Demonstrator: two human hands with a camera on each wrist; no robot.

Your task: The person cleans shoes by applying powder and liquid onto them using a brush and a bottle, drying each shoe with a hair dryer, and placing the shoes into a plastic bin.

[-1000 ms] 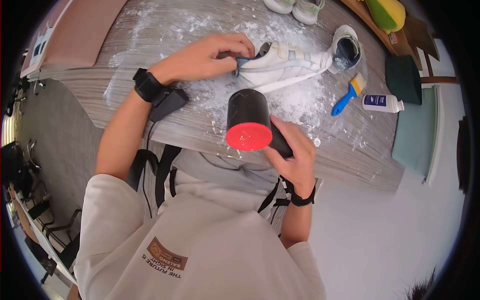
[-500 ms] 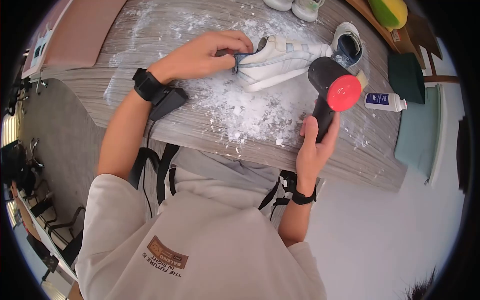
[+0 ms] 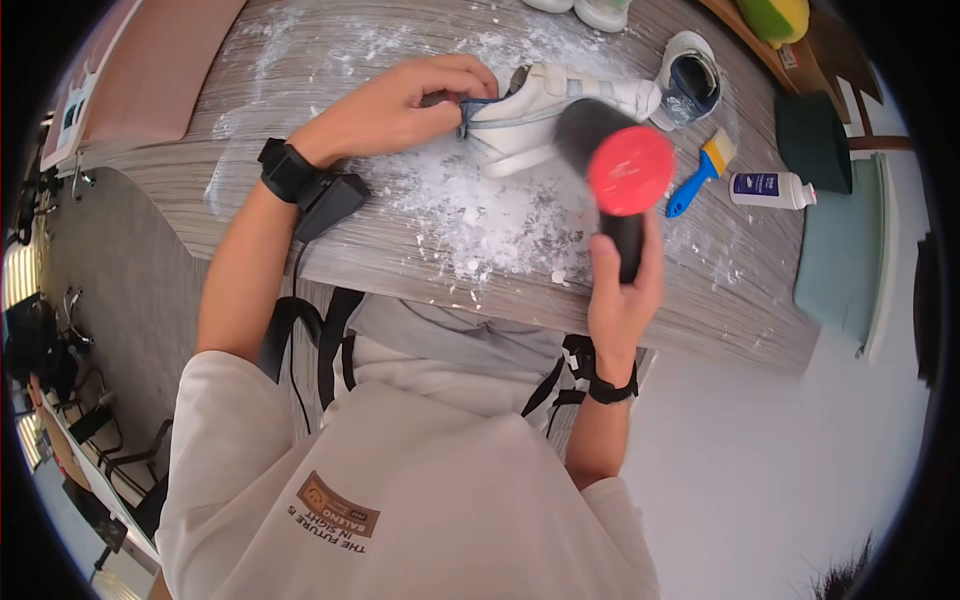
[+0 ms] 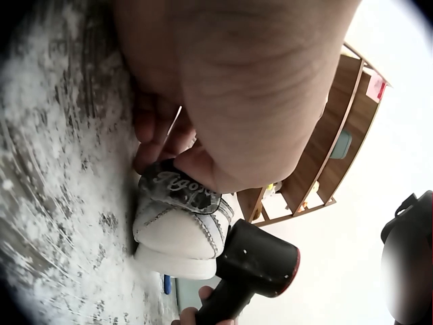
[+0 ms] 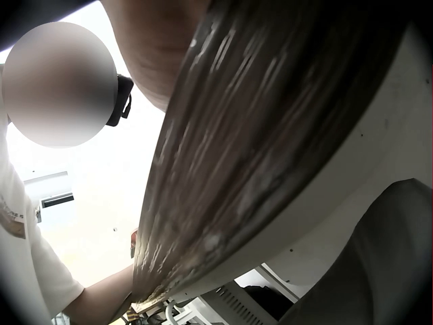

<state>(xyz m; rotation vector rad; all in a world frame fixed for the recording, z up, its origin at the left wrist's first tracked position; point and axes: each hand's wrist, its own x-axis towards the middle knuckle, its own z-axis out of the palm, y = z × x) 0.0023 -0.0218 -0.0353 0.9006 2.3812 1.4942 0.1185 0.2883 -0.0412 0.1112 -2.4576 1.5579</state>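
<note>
A white shoe (image 3: 530, 125) lies on its side on the powder-strewn table, and my left hand (image 3: 395, 110) pinches its dark blue-lined heel opening. In the left wrist view the left fingers grip the shoe's dark lettered tongue or collar (image 4: 179, 189); which one I cannot tell. My right hand (image 3: 625, 300) holds the handle of a black dryer-like device (image 3: 625, 240) with a red round end (image 3: 633, 170), its blurred barrel close in front of the shoe. The right wrist view shows part of the right hand (image 5: 159, 51) but not the device.
Right of the shoe stand its upright mate (image 3: 690, 85), a blue-handled brush (image 3: 697, 180) and a white bottle (image 3: 770, 189). Another light pair (image 3: 600, 12) is at the far edge. White powder (image 3: 490, 220) covers much of the table (image 3: 720, 320); a pink board (image 3: 165, 75) lies left.
The device in my right hand has swung right from in front of the shoe, then partly back left, uncovering the brush. My left hand keeps its hold on the shoe.
</note>
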